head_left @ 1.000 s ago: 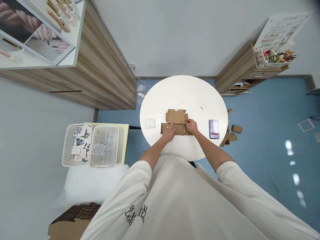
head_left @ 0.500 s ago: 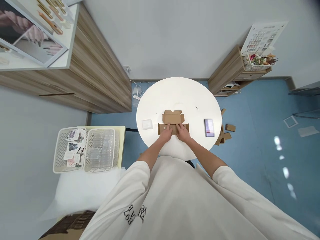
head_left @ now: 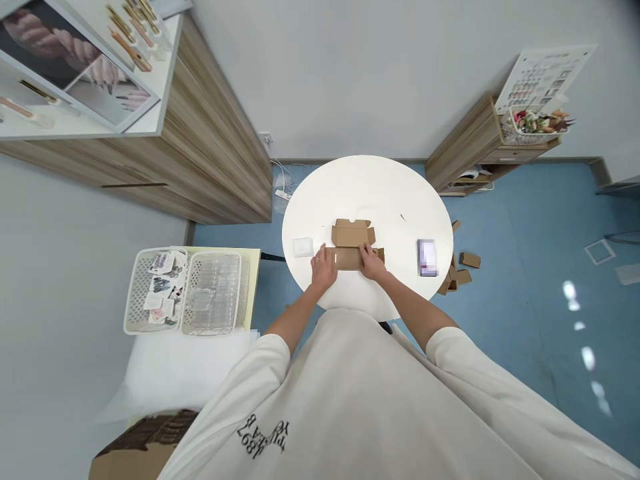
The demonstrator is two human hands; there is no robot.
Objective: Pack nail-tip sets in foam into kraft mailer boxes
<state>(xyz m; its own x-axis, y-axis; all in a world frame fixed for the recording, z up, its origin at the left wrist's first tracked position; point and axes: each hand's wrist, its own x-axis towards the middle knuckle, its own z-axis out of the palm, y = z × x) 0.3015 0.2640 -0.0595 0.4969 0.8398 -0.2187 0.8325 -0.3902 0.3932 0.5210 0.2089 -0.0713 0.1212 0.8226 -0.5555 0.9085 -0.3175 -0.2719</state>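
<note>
A brown cardboard box (head_left: 353,236), partly unfolded with its flaps spread, lies on the white round table (head_left: 367,193). Its near panel (head_left: 349,259) carries a small white mark toward the left. At the left end of that panel, my left hand (head_left: 324,269) is closed around the edge. My right hand (head_left: 372,263) grips the near panel toward its right end, fingertips at the fold; a short bit of flap shows beyond it. The undersides of my fingers are hidden.
A clear flat case (head_left: 303,247) lies left of the box, a phone (head_left: 427,257) at the right, and a small dark item (head_left: 403,217) behind. Cardboard pieces (head_left: 453,279) sit on the floor to the right. White baskets (head_left: 210,293) stand at left beside a tall cabinet (head_left: 215,147).
Both hands first worked along the near panel, the right one coming inward from its right end. Now my left hand has shifted out to the left end. The camera view swayed slightly.
</note>
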